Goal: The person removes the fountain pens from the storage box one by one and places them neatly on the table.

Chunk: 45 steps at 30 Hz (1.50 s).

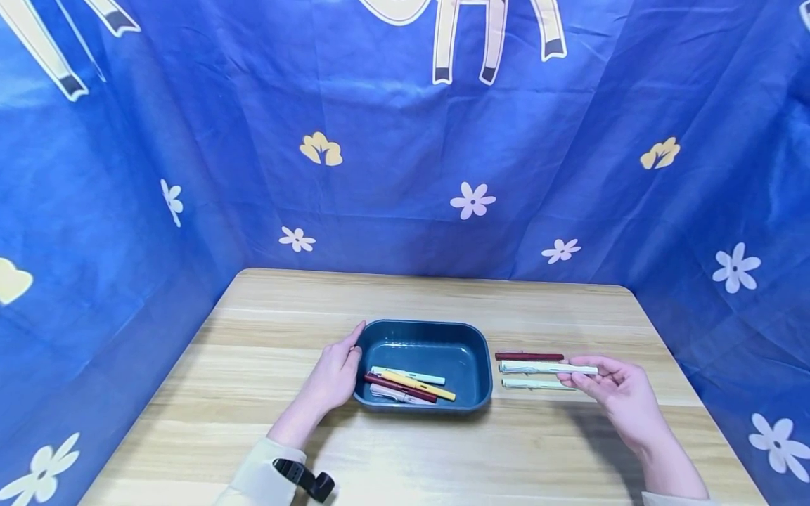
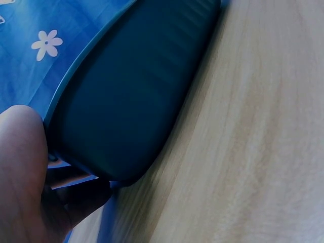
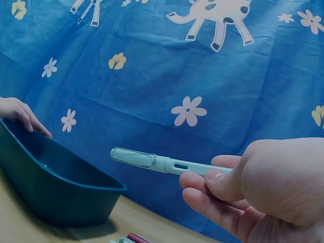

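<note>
My right hand (image 1: 623, 397) pinches a pale green pen (image 3: 147, 161) between thumb and fingertips, clear of the table in the right wrist view. The pen's clip end points left, towards a dark teal bin (image 1: 424, 407). My left hand (image 1: 335, 372) grips the bin's left side at the rim, thumb and fingers on either side of the wall in the left wrist view. Inside the bin lie several pens, among them a yellow pen (image 1: 436, 391), a dark red pen (image 1: 405, 388) and a whitish pen (image 1: 392, 394).
Right of the bin, a dark red pen (image 1: 529, 356) and another pale green pen (image 1: 534, 384) lie on the wooden table (image 1: 291, 299), the latter partly behind my right hand. A blue patterned cloth (image 1: 392, 190) hangs around the table's back and sides.
</note>
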Each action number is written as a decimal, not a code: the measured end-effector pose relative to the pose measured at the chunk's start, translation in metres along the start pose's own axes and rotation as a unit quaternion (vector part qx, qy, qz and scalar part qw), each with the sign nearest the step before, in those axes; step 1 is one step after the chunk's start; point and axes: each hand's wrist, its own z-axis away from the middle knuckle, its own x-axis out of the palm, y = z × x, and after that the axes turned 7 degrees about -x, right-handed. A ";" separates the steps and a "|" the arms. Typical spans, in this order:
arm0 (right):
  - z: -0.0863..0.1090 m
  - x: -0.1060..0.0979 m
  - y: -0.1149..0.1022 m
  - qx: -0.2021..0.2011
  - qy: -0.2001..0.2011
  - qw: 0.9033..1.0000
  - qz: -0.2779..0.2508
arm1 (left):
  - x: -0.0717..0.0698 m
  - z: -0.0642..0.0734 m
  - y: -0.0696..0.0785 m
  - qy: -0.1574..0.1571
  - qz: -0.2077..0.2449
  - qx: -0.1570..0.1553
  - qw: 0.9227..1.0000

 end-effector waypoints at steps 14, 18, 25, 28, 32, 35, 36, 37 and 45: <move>0.012 -0.006 0.016 0.013 -0.005 1.000 -0.027 | 0.002 -0.002 -0.003 0.007 -0.004 0.008 1.000; 0.015 -0.007 0.022 0.020 -0.004 0.999 -0.026 | 0.002 -0.001 -0.003 0.006 -0.001 0.008 1.000; 0.018 -0.009 0.031 0.050 0.010 0.999 0.004 | 0.000 0.000 -0.001 0.004 -0.001 0.001 1.000; 0.019 -0.010 0.033 0.063 0.011 0.998 0.011 | 0.000 0.000 -0.001 0.003 -0.001 -0.002 1.000; 0.021 -0.010 0.037 0.069 0.002 0.998 0.010 | 0.000 -0.001 -0.001 0.002 -0.001 -0.003 1.000; 0.022 -0.010 0.040 0.074 -0.005 0.997 0.006 | 0.000 -0.001 -0.001 0.003 0.000 -0.003 1.000; 0.022 -0.010 0.041 0.076 -0.005 0.997 0.006 | 0.000 -0.001 -0.001 0.004 0.000 -0.003 1.000; 0.023 -0.010 0.042 0.079 -0.005 0.997 0.008 | 0.000 -0.001 -0.001 0.004 0.000 -0.002 1.000; 0.025 -0.011 0.049 0.091 -0.003 0.996 0.014 | 0.001 -0.001 -0.001 0.006 -0.001 0.003 1.000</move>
